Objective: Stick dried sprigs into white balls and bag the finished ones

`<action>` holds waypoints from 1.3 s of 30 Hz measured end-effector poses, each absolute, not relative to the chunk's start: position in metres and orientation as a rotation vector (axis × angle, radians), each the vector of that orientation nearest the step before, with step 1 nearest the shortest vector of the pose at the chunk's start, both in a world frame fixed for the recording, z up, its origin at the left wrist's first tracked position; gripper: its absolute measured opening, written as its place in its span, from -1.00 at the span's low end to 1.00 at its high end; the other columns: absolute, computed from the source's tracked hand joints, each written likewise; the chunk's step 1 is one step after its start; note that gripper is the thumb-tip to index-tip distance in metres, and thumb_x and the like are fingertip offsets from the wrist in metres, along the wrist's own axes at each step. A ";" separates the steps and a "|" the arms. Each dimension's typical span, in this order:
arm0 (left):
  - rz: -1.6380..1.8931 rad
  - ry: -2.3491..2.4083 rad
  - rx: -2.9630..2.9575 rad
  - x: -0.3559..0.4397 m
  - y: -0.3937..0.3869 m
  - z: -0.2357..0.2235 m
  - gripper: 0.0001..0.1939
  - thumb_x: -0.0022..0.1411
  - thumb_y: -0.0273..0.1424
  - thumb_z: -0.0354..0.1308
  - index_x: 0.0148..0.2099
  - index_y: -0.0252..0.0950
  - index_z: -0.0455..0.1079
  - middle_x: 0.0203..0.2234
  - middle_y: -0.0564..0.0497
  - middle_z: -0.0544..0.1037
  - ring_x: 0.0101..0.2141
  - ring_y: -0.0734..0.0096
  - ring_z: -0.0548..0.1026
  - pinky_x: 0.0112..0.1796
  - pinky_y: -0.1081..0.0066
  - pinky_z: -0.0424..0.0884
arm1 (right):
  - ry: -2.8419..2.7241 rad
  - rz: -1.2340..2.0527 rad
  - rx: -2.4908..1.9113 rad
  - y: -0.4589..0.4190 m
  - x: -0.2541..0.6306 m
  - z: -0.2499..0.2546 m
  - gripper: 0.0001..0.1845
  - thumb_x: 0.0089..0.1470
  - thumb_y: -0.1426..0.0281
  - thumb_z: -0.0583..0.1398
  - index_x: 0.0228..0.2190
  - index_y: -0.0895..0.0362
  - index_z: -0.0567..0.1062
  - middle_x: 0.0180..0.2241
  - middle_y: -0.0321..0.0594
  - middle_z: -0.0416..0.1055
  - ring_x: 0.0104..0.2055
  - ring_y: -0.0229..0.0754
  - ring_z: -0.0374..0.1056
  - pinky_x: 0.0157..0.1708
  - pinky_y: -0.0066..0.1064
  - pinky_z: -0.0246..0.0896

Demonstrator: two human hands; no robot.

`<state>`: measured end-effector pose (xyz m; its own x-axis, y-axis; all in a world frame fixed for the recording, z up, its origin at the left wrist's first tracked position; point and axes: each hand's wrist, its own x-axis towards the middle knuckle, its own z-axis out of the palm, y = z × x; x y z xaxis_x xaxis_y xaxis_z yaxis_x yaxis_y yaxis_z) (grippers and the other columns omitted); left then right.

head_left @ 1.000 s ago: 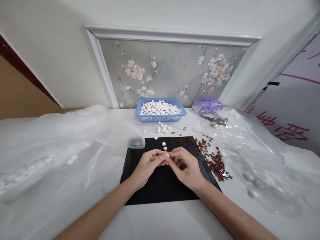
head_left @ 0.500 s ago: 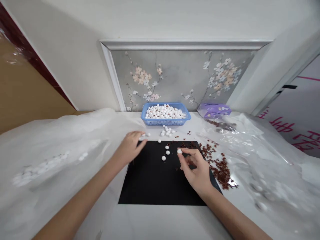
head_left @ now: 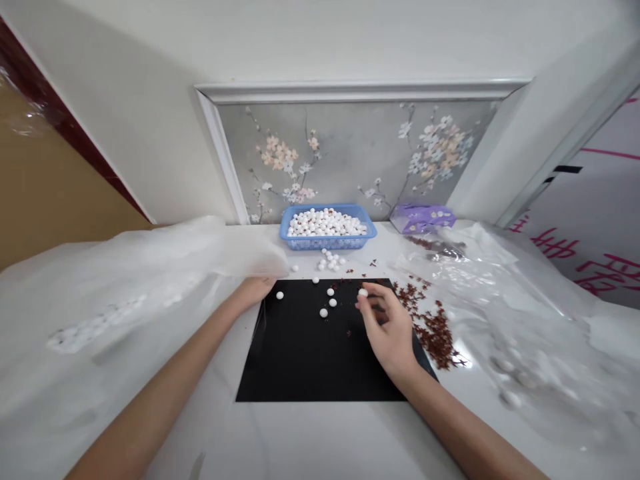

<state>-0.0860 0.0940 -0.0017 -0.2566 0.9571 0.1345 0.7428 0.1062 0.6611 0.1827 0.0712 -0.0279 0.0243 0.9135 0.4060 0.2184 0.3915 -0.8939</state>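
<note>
Between the thumb and fingertips of my right hand [head_left: 391, 327] is a small white ball [head_left: 363, 293], held over the right part of the black mat [head_left: 320, 363]. My left hand [head_left: 256, 291] reaches to the mat's far left corner, and its fingers are hidden beneath the edge of a translucent white plastic bag [head_left: 220, 250]. Near that hand, one loose white ball [head_left: 280, 295] lies on the mat. Several more white balls [head_left: 333, 303] rest toward the mat's middle and back edge. Small reddish-brown star-shaped pieces [head_left: 437, 337] are heaped to the right of my right hand.
Against the wall stands a blue basket [head_left: 327, 244] full of white balls, with a small cluster of balls [head_left: 331, 262] in front. A purple packet [head_left: 425, 219] sits right of it. Clear plastic bags [head_left: 520, 333] cover the table's right side; the left bag contains white balls [head_left: 95, 325].
My left hand has moved slightly left and under the bag's edge. A white ball now lies on the mat's left part. My right hand still pinches its ball, slightly higher in view.
</note>
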 end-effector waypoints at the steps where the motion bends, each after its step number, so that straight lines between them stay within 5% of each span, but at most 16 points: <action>1: 0.930 2.035 1.658 -0.082 0.091 -0.006 -0.62 0.08 -0.10 0.01 -0.23 -0.22 0.50 -0.17 -0.08 0.56 0.02 0.08 0.37 0.04 0.26 0.18 | -1.436 0.769 -1.082 0.072 0.183 -0.028 -0.75 0.04 0.28 0.16 -0.23 0.14 0.39 -0.30 -0.12 0.43 -0.33 -0.19 0.42 -0.41 -0.38 0.38; 7: 1.053 1.896 1.658 -0.056 0.079 -0.010 -0.54 0.20 -0.09 -0.10 -0.05 -0.25 0.42 -0.04 -0.04 0.48 0.06 0.20 0.33 0.07 0.31 0.15 | -1.375 0.886 -1.091 0.076 0.181 -0.029 -0.80 -0.06 0.30 0.24 -0.37 0.13 0.39 -0.34 -0.17 0.43 -0.31 -0.19 0.42 -0.33 -0.35 0.41; 23: 0.870 1.763 2.128 -0.022 0.059 -0.020 -0.72 0.25 -0.30 -0.05 -0.01 -0.23 0.23 -0.04 -0.07 0.39 0.04 0.25 0.30 0.06 0.19 0.20 | -1.565 1.111 -0.999 0.074 0.180 -0.028 -0.78 -0.06 0.29 0.23 -0.32 0.11 0.43 -0.36 -0.21 0.47 -0.32 -0.16 0.47 -0.43 -0.44 0.41; 35: 1.067 1.858 2.142 0.006 0.057 -0.005 -0.76 0.28 -0.35 -0.07 -0.03 -0.29 0.23 -0.07 -0.11 0.42 0.01 0.27 0.34 0.02 0.19 0.24 | -1.732 0.983 -1.031 0.083 0.181 -0.035 -0.80 -0.06 0.29 0.24 -0.42 0.13 0.34 -0.57 -0.37 0.24 -0.53 -0.32 0.21 -0.55 -0.49 0.15; 39: 1.092 1.524 2.565 0.035 0.013 -0.002 -0.85 0.21 -0.46 0.00 -0.16 -0.26 0.32 -0.19 -0.01 0.49 -0.11 0.31 0.39 -0.06 0.26 0.26 | -1.714 1.050 -1.019 0.085 0.181 -0.036 -0.80 -0.07 0.28 0.23 -0.46 0.13 0.34 -0.56 -0.34 0.27 -0.53 -0.32 0.20 -0.55 -0.48 0.12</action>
<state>0.0349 0.0128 -0.0015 0.3038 0.7622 0.5716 0.7862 -0.5394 0.3014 0.1806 0.0848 -0.0360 -0.2977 0.9223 0.2466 0.1990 0.3126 -0.9288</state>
